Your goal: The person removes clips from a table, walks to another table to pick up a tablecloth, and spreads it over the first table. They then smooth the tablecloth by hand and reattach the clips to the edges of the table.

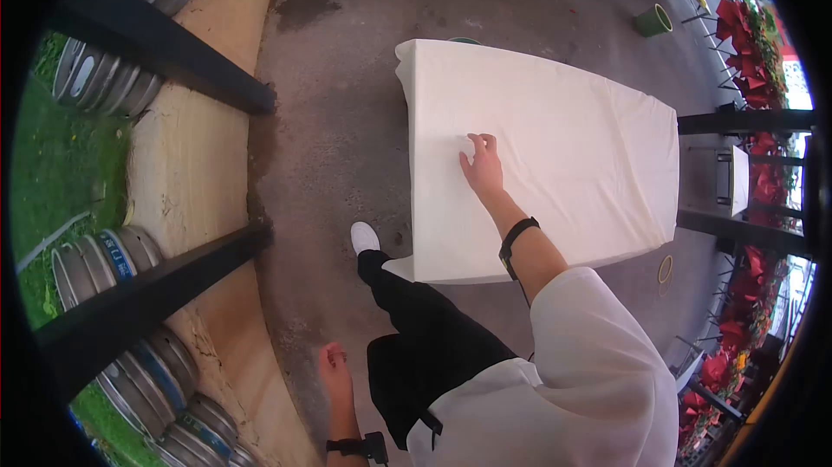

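Note:
A white tablecloth [555,164] covers a long table and hangs over its edges, with soft creases towards the far right end. My right hand [482,164] is over the cloth near its left end, palm down, fingers bent and thumb apart. I see nothing held in it; whether the fingertips press on the cloth is hard to tell. My left hand [333,368] hangs low beside my leg, away from the table, its fingers loosely bent with nothing visible in them. A dark band is on each wrist.
Dark posts [173,281] rise from a pale stone ledge [186,151] on the left, with metal kegs [104,77] beyond on grass. A green bucket [653,21] stands on the concrete floor. Red-wrapped plants [752,60] line the right side. A yellowish ring [665,269] is near the table.

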The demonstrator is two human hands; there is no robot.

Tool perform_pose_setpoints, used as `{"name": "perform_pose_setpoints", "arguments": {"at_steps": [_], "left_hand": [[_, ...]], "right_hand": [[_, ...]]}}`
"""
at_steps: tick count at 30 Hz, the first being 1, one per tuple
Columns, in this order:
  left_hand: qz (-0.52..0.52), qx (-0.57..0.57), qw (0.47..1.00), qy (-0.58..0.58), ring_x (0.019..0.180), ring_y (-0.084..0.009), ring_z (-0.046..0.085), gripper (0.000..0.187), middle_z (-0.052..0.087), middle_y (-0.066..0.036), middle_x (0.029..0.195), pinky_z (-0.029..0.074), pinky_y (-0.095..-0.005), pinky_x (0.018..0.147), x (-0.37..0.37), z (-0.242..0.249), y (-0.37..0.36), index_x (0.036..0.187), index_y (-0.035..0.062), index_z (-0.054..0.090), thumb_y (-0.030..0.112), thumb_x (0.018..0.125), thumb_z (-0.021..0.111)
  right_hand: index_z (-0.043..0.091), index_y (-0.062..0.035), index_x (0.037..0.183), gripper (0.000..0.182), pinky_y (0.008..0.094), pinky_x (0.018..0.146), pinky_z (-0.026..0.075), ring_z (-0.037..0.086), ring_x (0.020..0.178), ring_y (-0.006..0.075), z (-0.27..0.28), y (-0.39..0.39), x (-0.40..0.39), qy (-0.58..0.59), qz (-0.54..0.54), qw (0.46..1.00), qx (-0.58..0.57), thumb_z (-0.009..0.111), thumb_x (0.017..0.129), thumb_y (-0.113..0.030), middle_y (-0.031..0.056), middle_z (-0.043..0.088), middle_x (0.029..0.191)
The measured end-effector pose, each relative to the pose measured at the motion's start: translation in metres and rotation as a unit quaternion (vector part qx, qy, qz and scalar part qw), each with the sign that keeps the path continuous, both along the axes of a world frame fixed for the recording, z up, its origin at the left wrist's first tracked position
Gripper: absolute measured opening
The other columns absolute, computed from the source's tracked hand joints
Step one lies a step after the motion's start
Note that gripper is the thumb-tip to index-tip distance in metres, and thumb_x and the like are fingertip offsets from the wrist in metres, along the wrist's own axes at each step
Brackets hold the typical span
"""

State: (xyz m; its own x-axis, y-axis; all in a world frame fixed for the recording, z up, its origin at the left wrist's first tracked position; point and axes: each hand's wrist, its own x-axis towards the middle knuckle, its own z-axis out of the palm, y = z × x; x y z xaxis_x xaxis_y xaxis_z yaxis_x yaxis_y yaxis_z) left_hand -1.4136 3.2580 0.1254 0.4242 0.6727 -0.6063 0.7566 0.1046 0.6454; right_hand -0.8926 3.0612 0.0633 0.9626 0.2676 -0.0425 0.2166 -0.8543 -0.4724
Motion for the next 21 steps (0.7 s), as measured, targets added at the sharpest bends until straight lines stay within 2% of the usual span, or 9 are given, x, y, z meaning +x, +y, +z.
{"name": "perform_pose_setpoints", "arguments": {"at_steps": [2,5,6,7,11,13,15,18,21], "left_hand": [[-0.112,0.061,0.991,-0.033,0.091,-0.0221,0.063,0.021,0.062,-0.012,0.106,0.051,-0.032,0.074,0.057,0.003,0.033,0.111,0.0029,0.058,0.002,0.091,0.053],[-0.233,0.056,0.971,-0.005,0.098,-0.0265,0.062,0.024,0.059,-0.016,0.114,0.051,-0.0333,0.079,0.162,0.017,0.074,0.112,0.0023,0.057,0.001,0.089,0.055],[-0.283,0.031,0.959,0.011,0.109,-0.0312,0.058,0.029,0.055,-0.018,0.122,0.048,-0.0386,0.091,0.207,0.03,0.082,0.117,0.0026,0.056,0.003,0.088,0.055],[-0.36,0.073,0.93,-0.016,0.114,-0.0327,0.055,0.03,0.054,-0.018,0.125,0.045,-0.0405,0.095,0.248,0.032,0.089,0.118,0.0025,0.055,0.003,0.088,0.055],[-0.573,0.19,0.788,-0.123,0.136,-0.0382,0.035,0.042,0.044,-0.018,0.141,0.028,-0.0474,0.113,0.415,0.016,0.101,0.131,0.0038,0.049,0.007,0.089,0.054],[-0.648,0.24,0.7,-0.181,0.141,-0.0407,0.028,0.045,0.038,-0.019,0.147,0.028,-0.0487,0.113,0.511,0.012,0.089,0.133,0.0019,0.047,0.008,0.089,0.054],[-0.703,0.272,0.608,-0.25,0.143,-0.0405,0.023,0.054,0.031,-0.019,0.152,0.023,-0.0521,0.115,0.599,0.0,0.071,0.14,0.002,0.041,0.01,0.088,0.055],[-0.763,0.312,0.483,-0.295,0.144,-0.0404,0.019,0.062,0.025,-0.019,0.155,0.018,-0.0552,0.116,0.69,-0.02,0.033,0.145,0.0027,0.036,0.012,0.087,0.056],[-0.839,0.289,0.367,-0.278,0.145,-0.0411,0.015,0.07,0.021,-0.021,0.157,0.012,-0.058,0.116,0.74,-0.043,0.012,0.148,0.002,0.03,0.017,0.085,0.058]], "right_hand": [[0.046,-0.0082,0.134,0.056,0.0392,0.08,0.055,0.062,0.096,0.0302,0.009,0.005,-0.006,0.03,-0.035,0.999,-0.001,0.069,0.084,-0.015,0.0165,0.043,0.134],[0.035,-0.0054,0.144,0.069,0.0397,0.089,0.052,0.055,0.114,0.0356,0.029,0.015,-0.011,0.02,-0.1,0.993,0.064,0.068,0.084,-0.017,0.0204,0.037,0.143],[0.03,-0.0036,0.147,0.074,0.0407,0.094,0.049,0.05,0.121,0.0366,0.028,0.004,-0.03,0.002,-0.121,0.99,0.073,0.067,0.085,-0.018,0.0214,0.034,0.147],[0.03,-0.0024,0.147,0.073,0.0426,0.099,0.045,0.046,0.125,0.0379,0.029,-0.008,-0.051,-0.009,-0.165,0.985,0.043,0.066,0.086,-0.018,0.0216,0.034,0.147],[0.026,0.0014,0.148,0.072,0.0487,0.112,0.028,0.029,0.138,0.0405,0.018,-0.04,-0.15,0.051,-0.409,0.911,-0.034,0.061,0.089,-0.022,0.0239,0.028,0.151],[0.022,0.0025,0.149,0.074,0.0502,0.115,0.022,0.02,0.143,0.0402,0.011,-0.039,-0.193,0.116,-0.499,0.855,-0.078,0.058,0.091,-0.026,0.0253,0.021,0.154],[0.018,0.0038,0.15,0.076,0.0515,0.117,0.016,0.013,0.146,0.0397,0.006,-0.023,-0.214,0.173,-0.552,0.809,-0.105,0.055,0.092,-0.029,0.0262,0.016,0.156],[0.015,0.007,0.149,0.076,0.053,0.118,0.012,0.01,0.147,0.0403,0.0,0.01,-0.218,0.151,-0.621,0.762,-0.106,0.052,0.092,-0.026,0.0267,0.012,0.157],[0.014,0.0093,0.149,0.075,0.0535,0.118,0.011,0.01,0.146,0.0425,-0.023,0.036,-0.219,0.111,-0.642,0.751,-0.107,0.05,0.091,-0.022,0.0276,0.013,0.157]]}}
